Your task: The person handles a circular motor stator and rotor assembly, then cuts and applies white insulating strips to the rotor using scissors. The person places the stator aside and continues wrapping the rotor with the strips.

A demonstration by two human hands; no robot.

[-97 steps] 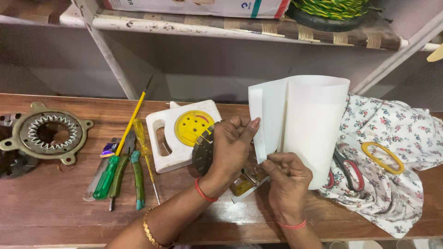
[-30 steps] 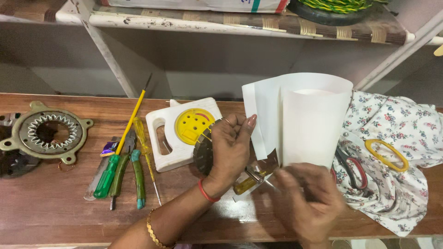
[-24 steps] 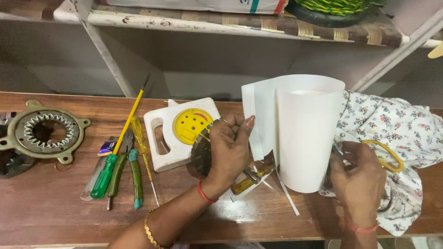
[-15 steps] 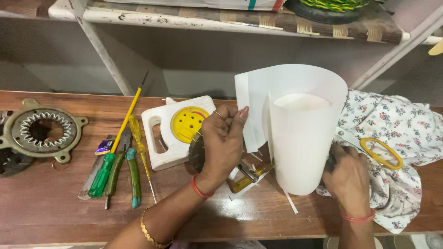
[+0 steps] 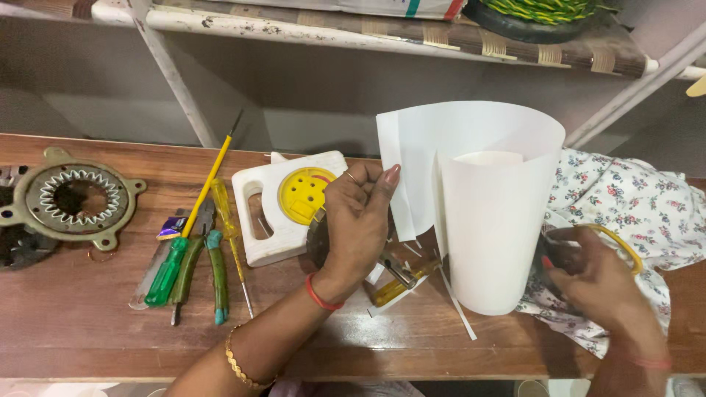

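Left hand [image 5: 358, 220] at bench centre, fingers curled closed, thumb pinching the left edge of a curled white sheet of stiff paper [image 5: 485, 198] that stands upright on the wooden workbench [image 5: 88, 323]. Palm covers a dark round part; can't tell what it is. Red thread band and gold bangle on that wrist.

Right hand [image 5: 599, 283] right of the sheet, on a floral-print white cloth [image 5: 632, 206], fingers closing around scissors with yellow loop handles [image 5: 621, 246]; grip partly hidden behind the paper, so can't tell if it's fully shut.

White paper slivers [image 5: 457, 305] lie on the bench near the sheet's base, beside a small tool with amber handle [image 5: 397, 283].

Left of the left hand: white plastic block with yellow round insert [image 5: 290, 202]. Further left: yellow-shaft screwdriver with green handle [image 5: 187, 228], green-handled pliers [image 5: 209, 265], thin yellow screwdriver [image 5: 232, 228]. Far left: round metal motor end plate with toothed ring [image 5: 77, 198]. Shelf [image 5: 331, 29] above the far side of the bench
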